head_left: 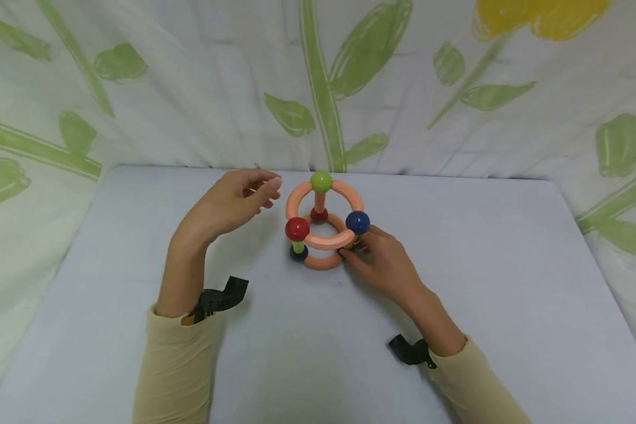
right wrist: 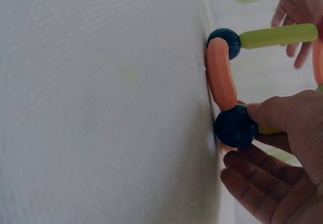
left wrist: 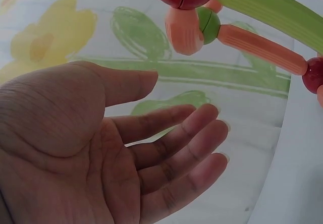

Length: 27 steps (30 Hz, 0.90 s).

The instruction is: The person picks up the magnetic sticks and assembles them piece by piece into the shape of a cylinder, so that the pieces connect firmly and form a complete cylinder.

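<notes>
A ball-and-stick building-toy frame (head_left: 328,242) stands on the table, its curved orange sticks forming an upper and a lower ring. The upper ring carries a green ball (head_left: 321,181), a red ball (head_left: 297,229) and a blue ball (head_left: 357,222); short uprights join the rings. My right hand (head_left: 384,262) pinches the lower right corner, where a dark blue ball (right wrist: 235,126) meets a yellow stick (right wrist: 272,130). My left hand (head_left: 232,203) hovers left of the frame, apart from it, palm inward and fingers loosely bent, holding nothing.
The white tabletop (head_left: 297,353) extends around both forearms. Behind its far edge hangs a pale cloth (head_left: 201,88) painted with green leaves and yellow flowers. Black wrist camera mounts (head_left: 219,299) jut from both cuffs.
</notes>
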Each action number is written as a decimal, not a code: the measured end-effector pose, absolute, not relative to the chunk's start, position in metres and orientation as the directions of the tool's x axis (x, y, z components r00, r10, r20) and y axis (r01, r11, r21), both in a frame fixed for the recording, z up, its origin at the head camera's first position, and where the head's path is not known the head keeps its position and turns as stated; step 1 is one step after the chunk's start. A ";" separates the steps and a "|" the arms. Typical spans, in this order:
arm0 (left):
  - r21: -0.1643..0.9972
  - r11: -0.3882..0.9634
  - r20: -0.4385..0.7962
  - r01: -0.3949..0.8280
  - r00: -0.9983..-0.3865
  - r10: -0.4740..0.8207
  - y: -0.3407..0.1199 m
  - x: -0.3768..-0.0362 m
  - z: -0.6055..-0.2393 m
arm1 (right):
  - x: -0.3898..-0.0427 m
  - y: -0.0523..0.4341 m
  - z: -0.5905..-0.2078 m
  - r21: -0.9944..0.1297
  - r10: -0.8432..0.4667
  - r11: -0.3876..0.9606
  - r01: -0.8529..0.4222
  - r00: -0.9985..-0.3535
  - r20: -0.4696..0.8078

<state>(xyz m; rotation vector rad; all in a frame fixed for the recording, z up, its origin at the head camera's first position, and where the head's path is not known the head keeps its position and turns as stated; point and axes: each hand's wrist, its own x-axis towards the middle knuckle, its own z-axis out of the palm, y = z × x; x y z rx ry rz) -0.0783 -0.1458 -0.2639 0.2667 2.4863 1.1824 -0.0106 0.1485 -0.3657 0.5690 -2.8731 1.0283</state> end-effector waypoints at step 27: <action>0.783 0.621 -0.211 0.039 -0.922 0.324 -0.149 -0.081 -0.271 | -0.013 0.166 -0.359 -0.604 -0.381 0.723 -0.336 -0.923 0.058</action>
